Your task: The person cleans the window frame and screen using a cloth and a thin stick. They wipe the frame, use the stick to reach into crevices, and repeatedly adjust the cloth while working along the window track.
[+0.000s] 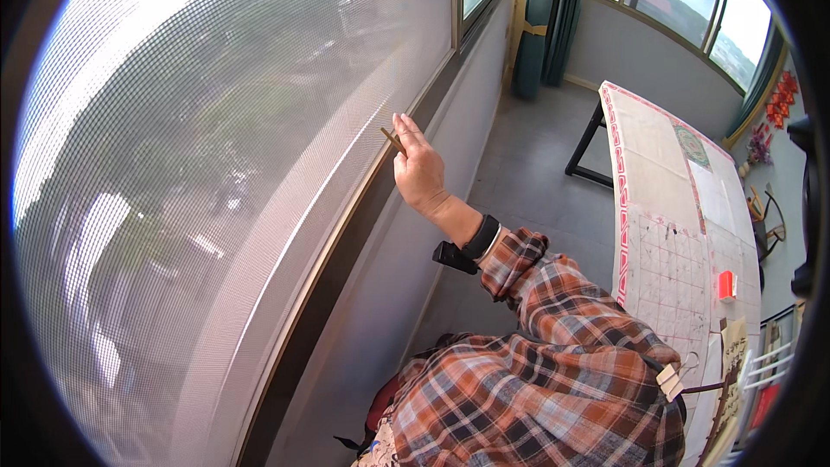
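My right hand [418, 165] is raised at the lower frame of a large window, two fingers extended upward. Out of its left side juts a thin brown stick [392, 141], its other end hidden in the hand. Behind the fingers spreads a fine mesh window screen [259, 143]; whether the hand touches the screen or the frame, I cannot tell. A black band [482, 237] with a small black box [454, 258] sits around my wrist, below a rolled plaid sleeve [570, 292]. My left hand is out of view.
The dark window ledge [337, 266] runs diagonally beside my arm. To the right stands a table with a red-bordered cloth [642, 123], gridded sheets [668, 279] and a red-and-white box [727, 287]. Green curtains [557, 19] hang at the back. A clip [669, 381] lies near my side.
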Motion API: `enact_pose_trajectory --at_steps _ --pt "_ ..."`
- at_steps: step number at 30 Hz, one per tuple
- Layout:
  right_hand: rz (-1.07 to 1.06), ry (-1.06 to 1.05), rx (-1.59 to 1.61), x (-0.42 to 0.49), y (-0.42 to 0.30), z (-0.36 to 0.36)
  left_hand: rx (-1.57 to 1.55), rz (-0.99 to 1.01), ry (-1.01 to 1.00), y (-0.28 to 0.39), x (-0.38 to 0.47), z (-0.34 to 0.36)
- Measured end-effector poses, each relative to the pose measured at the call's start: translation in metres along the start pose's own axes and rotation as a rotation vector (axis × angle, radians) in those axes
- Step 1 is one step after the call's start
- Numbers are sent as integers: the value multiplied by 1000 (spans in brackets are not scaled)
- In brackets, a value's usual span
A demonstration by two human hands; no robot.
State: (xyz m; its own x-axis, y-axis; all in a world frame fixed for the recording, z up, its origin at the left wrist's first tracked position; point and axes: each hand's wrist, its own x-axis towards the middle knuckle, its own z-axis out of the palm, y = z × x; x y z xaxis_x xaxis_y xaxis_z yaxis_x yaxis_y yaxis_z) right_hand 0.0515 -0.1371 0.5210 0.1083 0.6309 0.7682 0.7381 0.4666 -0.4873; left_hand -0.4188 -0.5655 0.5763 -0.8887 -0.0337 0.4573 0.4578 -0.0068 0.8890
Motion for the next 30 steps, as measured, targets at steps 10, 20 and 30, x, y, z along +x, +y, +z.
enact_pose_trajectory --at_steps 10,20,30 --pt "-39 43 105 1 -32 -7 3 3 -15 10 -13 8" --pt "-116 -40 207 9 -73 -20 -236 -121 20 22 16 16" --pt "146 -169 506 -3 -111 -14 -342 93 -405 39 -41 10"
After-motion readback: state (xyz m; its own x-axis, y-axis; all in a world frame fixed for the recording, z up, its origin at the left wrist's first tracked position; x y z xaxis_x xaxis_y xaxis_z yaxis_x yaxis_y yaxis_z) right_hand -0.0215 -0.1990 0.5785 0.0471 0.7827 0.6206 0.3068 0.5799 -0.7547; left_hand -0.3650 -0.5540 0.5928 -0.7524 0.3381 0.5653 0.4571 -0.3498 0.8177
